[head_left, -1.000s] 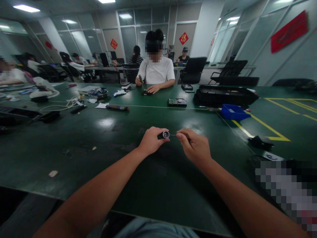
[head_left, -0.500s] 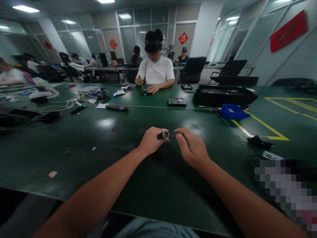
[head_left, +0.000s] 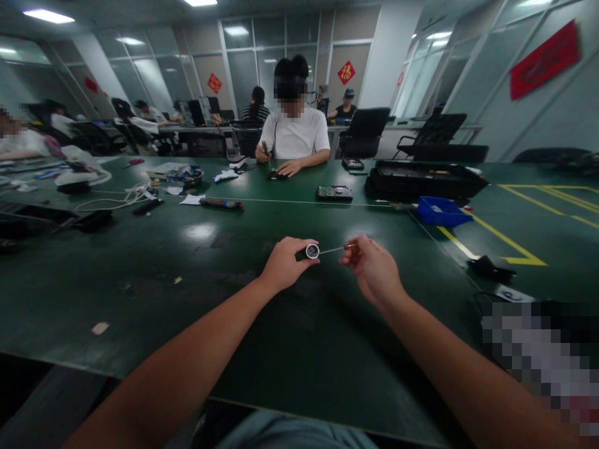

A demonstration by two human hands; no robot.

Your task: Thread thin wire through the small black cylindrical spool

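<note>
In my left hand is a small dark cylinder, its round, silver-rimmed face turned toward me; thumb and fingers close around its side. My right hand pinches a thin metal rod with a reddish part at the fingertips. The rod's far end meets the right edge of the cylinder's rim, and whether it goes inside cannot be made out. Both hands are raised over the green table.
Across the table a person works with a yellow-green-handled tool. Between us lie a circuit-board device and a grey cylindrical tool. To the right are a black case, a blue bin and a dark object; cables lie left.
My right hand has moved right and turned, its fingers curling in more. A longer stretch of the rod now shows between the hands. The cylinder has shifted slightly up; my left hand stays nearly still.
</note>
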